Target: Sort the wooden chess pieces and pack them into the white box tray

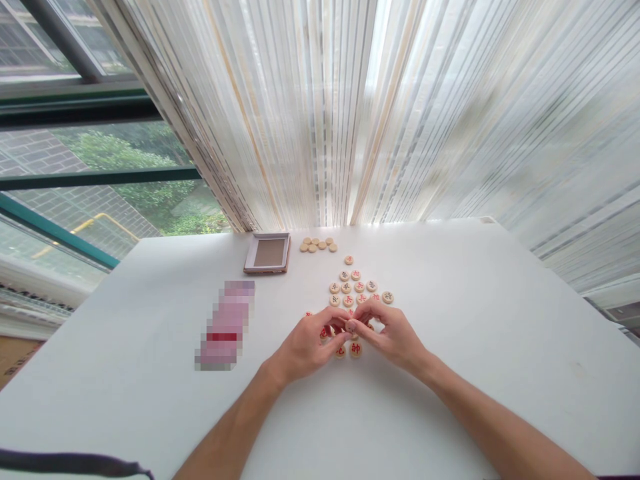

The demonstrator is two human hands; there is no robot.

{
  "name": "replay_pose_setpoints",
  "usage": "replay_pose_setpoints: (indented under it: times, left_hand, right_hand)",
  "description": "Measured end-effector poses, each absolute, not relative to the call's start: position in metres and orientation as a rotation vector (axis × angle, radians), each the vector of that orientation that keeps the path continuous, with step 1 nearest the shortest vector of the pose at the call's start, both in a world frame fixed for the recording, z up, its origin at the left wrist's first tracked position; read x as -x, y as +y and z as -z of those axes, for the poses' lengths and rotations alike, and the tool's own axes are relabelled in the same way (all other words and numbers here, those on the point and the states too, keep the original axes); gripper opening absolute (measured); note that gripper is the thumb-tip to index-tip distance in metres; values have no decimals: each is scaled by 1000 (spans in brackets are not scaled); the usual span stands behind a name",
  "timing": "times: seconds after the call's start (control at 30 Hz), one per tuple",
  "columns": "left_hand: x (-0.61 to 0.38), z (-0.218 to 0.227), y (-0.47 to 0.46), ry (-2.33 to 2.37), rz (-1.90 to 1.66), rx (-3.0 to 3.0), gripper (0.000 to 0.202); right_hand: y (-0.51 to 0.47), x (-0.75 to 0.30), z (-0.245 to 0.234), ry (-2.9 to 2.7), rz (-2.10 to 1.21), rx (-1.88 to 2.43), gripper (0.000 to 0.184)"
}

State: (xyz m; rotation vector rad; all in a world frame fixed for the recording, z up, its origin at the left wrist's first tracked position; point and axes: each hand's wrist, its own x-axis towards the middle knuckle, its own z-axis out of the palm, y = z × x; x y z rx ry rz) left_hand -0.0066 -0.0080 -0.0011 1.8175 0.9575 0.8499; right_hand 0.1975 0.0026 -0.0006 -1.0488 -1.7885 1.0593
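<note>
Round wooden chess discs with red or black characters lie in rows on the white table (450, 300), forming a triangle (356, 287). My left hand (310, 345) and my right hand (393, 335) meet at the near end of the rows. Both pinch at discs there, fingertips touching around one disc (351, 326). Two red-marked discs (349, 349) lie just below my fingers. Some discs are hidden under my hands.
A small group of face-down discs (318, 245) lies at the far edge. A shallow open box (268, 253) sits left of them. A blurred pink object (226, 325) lies left of my hands. Striped curtains hang behind the table; a window is at left.
</note>
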Motion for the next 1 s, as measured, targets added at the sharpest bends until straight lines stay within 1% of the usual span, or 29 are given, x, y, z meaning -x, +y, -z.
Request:
replay_pose_setpoints:
  times: [0.4, 0.63, 0.83, 1.0]
  left_hand:
    - [9, -1, -6, 981, -880, -1783, 23]
    - [11, 2, -4, 1008, -918, -1725, 27]
    - [10, -3, -6, 1000, -907, -1662, 27]
    - [11, -5, -6, 972, -899, -1581, 23]
  right_hand:
    - [3, -200, 4, -1825, -1021, 999, 12]
    - [2, -199, 1, -1817, -1049, 930, 15]
    - [2, -197, 2, -1830, -1016, 885, 16]
    - [1, -197, 0, -1849, -1009, 870, 16]
